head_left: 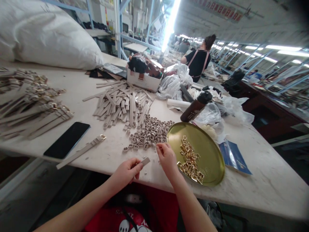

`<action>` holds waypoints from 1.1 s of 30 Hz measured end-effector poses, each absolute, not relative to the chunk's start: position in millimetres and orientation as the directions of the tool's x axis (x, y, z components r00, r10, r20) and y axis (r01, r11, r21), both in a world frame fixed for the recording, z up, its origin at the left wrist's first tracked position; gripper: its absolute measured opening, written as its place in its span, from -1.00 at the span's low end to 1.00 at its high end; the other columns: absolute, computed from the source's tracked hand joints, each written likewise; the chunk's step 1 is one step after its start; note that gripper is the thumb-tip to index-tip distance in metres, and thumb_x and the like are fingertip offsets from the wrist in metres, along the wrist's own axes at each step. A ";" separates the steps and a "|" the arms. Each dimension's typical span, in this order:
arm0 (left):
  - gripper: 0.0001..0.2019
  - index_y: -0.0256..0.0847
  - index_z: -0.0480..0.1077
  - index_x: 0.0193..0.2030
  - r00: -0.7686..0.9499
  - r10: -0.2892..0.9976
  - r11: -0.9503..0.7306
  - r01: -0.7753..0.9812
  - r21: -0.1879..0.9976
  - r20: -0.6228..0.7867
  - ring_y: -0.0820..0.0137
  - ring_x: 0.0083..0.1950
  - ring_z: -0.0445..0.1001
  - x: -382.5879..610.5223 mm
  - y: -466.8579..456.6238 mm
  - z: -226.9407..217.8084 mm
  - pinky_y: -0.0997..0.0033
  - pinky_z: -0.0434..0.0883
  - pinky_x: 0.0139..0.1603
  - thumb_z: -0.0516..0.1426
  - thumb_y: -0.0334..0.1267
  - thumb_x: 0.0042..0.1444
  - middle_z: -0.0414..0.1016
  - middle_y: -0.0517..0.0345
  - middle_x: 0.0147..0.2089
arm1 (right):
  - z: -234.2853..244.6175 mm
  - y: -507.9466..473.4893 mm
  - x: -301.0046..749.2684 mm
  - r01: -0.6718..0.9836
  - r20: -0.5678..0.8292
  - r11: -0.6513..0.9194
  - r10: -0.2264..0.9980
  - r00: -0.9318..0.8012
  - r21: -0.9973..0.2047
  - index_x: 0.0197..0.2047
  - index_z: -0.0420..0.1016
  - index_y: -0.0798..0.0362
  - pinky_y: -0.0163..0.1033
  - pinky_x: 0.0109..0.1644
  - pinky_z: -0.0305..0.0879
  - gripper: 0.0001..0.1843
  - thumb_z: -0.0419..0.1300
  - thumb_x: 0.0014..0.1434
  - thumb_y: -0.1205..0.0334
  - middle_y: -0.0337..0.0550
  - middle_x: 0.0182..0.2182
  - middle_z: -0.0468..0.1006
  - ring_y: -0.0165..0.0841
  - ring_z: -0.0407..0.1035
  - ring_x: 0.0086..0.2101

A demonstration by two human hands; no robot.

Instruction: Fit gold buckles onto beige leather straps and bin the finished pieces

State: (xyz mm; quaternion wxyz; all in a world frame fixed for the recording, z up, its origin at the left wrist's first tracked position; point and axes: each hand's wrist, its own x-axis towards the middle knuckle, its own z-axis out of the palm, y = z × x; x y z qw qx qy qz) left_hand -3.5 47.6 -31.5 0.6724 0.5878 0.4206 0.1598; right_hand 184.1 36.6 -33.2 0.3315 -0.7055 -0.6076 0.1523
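Near the table's front edge, my left hand [130, 170] pinches a short beige strap [145, 161], whose end sticks out past the thumb. My right hand [167, 158] is at the near side of a heap of small beige strap loops [152, 132], fingertips drawn together; whatever they hold is hidden or too small to name. Just right of that hand lies a round gold-green tray [212, 161] with a pile of gold buckles [189, 158]. Behind the loops spreads a pile of flat beige straps [125, 104]. One strap with a buckle [82, 151] lies to the left.
A black phone [67, 140] and a stack of buckled straps [31, 106] are on the left, below a big white sack [48, 35]. At the back stand a white box [145, 82] and a tilted dark bottle [196, 106]. A blue booklet [235, 158] lies right; a person [198, 62] is beyond.
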 end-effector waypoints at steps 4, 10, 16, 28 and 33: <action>-0.67 -0.23 0.21 -0.38 0.548 0.719 0.332 0.268 0.905 -0.426 0.63 -0.71 0.06 -1.0 54.7 -31.9 0.63 0.02 -0.71 0.00 0.04 0.02 0.24 0.38 -0.64 | -46.1 70.0 183.5 0.972 0.124 -0.061 0.988 0.091 -0.227 -0.27 0.40 0.11 -0.26 -0.25 0.15 -0.89 0.07 0.14 0.32 -0.03 -0.30 0.39 -0.30 0.30 -0.31; -0.67 -0.23 0.21 -0.38 0.536 0.723 0.358 0.250 0.899 -0.437 0.63 -0.73 0.05 -2.5 56.2 -35.3 0.63 0.00 -0.72 0.00 0.05 0.01 0.23 0.38 -0.66 | -47.8 68.1 180.7 0.976 0.144 -0.063 0.985 0.095 -0.209 -0.29 0.38 0.13 -0.24 -0.25 0.17 -0.89 0.04 0.13 0.38 0.00 -0.31 0.40 -0.31 0.29 -0.33; -0.64 -0.23 0.21 -0.37 0.508 0.785 0.307 0.176 0.935 -0.353 0.62 -0.71 0.06 -4.4 56.8 -30.1 0.61 0.02 -0.71 0.01 0.08 0.01 0.24 0.37 -0.64 | -33.7 37.0 166.0 0.248 -0.042 -0.110 0.963 0.266 -0.962 -0.27 0.37 0.08 -0.29 -0.34 0.24 -0.80 0.13 0.07 0.14 -0.22 -0.46 0.40 -0.43 0.27 -0.46; -0.69 -0.24 0.28 -0.43 0.573 0.785 0.097 0.261 0.960 -0.235 0.56 -0.62 0.14 -10.4 29.1 -14.7 0.58 0.10 -0.56 -0.02 -0.02 0.08 0.20 0.35 -0.66 | -21.5 -10.9 143.8 -0.264 -0.274 -0.218 0.941 0.200 -0.940 -0.25 0.49 0.10 -0.32 -0.34 0.27 -0.66 0.29 -0.09 0.09 -0.25 -0.52 0.46 -0.49 0.31 -0.50; -0.72 -0.24 0.31 -0.47 0.639 0.728 -0.056 0.413 0.909 -0.246 0.52 -0.58 0.18 -17.3 19.6 -1.2 0.57 0.08 -0.56 -0.04 -0.09 0.07 0.22 0.32 -0.64 | -22.3 -24.0 147.7 -0.425 -0.384 -0.335 0.923 0.033 -0.841 -0.36 0.48 0.10 -0.40 -0.43 0.23 -0.73 0.34 -0.16 0.15 -0.32 -0.58 0.41 -0.54 0.27 -0.57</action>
